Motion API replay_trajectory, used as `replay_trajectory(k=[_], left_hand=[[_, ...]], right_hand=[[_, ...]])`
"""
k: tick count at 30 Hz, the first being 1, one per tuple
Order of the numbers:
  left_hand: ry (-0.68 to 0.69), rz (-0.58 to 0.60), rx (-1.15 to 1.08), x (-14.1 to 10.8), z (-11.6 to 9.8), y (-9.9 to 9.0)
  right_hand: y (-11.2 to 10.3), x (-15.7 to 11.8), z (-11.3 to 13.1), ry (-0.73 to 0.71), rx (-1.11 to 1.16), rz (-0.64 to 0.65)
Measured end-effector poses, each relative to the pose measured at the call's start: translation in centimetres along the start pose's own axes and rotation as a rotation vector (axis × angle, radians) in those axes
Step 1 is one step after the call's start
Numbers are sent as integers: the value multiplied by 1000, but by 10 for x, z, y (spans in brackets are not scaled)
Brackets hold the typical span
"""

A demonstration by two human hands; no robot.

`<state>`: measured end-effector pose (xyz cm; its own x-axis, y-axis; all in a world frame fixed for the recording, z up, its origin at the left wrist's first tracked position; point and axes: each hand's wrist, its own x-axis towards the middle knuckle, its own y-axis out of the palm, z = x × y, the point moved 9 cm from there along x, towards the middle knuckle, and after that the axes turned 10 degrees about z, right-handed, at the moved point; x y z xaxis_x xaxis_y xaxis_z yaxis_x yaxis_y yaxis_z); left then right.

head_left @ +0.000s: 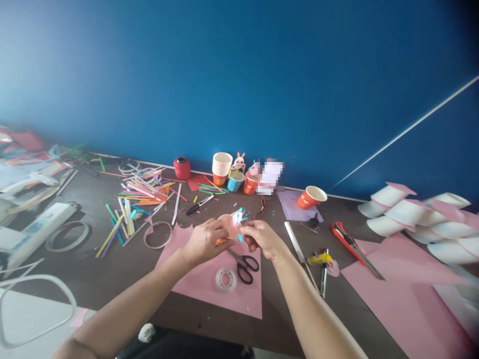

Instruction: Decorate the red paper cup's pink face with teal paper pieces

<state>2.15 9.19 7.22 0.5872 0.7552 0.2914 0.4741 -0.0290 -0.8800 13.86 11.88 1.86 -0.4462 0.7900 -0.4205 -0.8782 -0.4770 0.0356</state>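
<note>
My left hand [209,239] is wrapped round a paper cup [229,222] with pink and white paper and an orange patch near its base. Light-blue curled bits [240,214] stick up at the cup's far side. My right hand [262,236] is in a pinch against the cup's right side; what its fingertips hold, if anything, is too small to make out. Below both hands lie black-handled scissors [245,269], their blades partly under the cup, and a clear tape roll [226,280]. Both rest on a pink paper sheet [202,284].
Colourful paper strips [145,189] are heaped at left, near a pen [200,204] and a tape ring [157,235]. Stacked cups [222,167] and decorated cups [236,180] stand by the wall. At right lie a red utility knife [354,247], a glue stick [319,259] and white paper tubes [404,214].
</note>
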Motion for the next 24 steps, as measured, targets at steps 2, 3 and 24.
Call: replay_trajectory(k=[2, 3, 24], left_hand=[[-2, 9, -8, 0, 0, 0], [-5, 10, -12, 0, 0, 0], [-9, 6, 32, -2, 1, 2]], right_hand=[[-1, 0, -1, -1, 2, -5], [-2, 0, -1, 3, 5, -15], [-4, 2, 2, 9, -70, -54]])
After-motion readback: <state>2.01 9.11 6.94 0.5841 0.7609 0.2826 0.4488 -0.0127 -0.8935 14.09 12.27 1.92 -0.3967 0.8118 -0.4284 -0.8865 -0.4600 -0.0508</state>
